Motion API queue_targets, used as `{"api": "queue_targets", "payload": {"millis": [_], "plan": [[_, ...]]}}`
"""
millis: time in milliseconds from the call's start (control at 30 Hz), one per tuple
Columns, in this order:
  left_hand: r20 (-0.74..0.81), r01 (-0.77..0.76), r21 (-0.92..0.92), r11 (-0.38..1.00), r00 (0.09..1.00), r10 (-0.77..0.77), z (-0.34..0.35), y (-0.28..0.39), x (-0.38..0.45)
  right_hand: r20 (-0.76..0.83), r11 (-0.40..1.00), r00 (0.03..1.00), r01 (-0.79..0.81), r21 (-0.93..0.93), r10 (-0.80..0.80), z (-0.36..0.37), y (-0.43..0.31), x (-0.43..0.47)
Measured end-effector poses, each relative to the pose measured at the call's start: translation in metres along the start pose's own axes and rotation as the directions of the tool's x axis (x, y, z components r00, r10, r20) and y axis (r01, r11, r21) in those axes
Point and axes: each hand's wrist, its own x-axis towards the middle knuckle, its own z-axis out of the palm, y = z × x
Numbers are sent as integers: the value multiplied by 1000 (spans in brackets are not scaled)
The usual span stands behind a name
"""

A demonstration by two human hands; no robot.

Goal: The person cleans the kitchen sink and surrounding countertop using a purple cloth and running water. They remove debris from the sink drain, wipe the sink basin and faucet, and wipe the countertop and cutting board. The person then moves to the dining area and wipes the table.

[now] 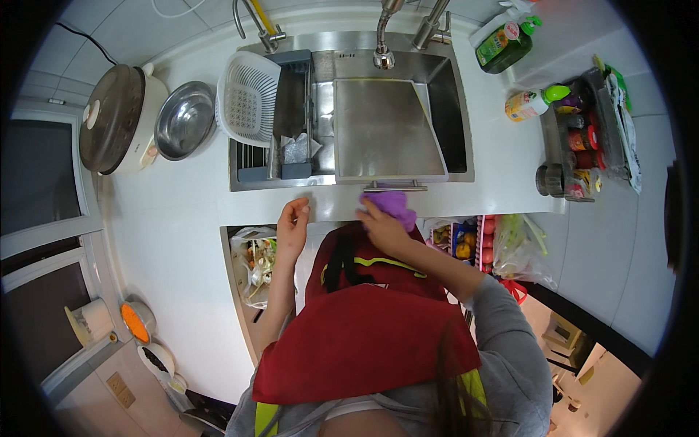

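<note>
My right hand (379, 226) holds a crumpled purple cloth (394, 206) at the counter's front edge, just below the bar handle (396, 188) of a flat stainless steel panel (385, 128). That panel lies over the sink basin, its near edge by the sink's front rim. My left hand (293, 224) is above the counter edge to the left, holding nothing, with fingers loosely curled and the thumb a little apart. The stainless steel sink (461, 177) spreads out in front of me. A grey drying rack (297, 172) sits in its left part.
A white plastic basket (246, 104) rests on the rack's left side. Farther left are a steel bowl (184, 121) and a lidded cooker (123, 120). A faucet (383, 54) hangs over the sink. Green soap bottle (503, 50) and condiment jars (583, 139) stand right.
</note>
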Motion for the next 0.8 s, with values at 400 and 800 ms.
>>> {"api": "queue_targets", "payload": {"millis": [400,800], "plan": [[-170,64,-67,996,983,-75,-35,0,-25,8,996,1000,24,89,-25,42,-71,120],[32,-79,-49,996,996,80,15,10,10,-219,968,960,123,-220,-171,-43,66,-36]]}}
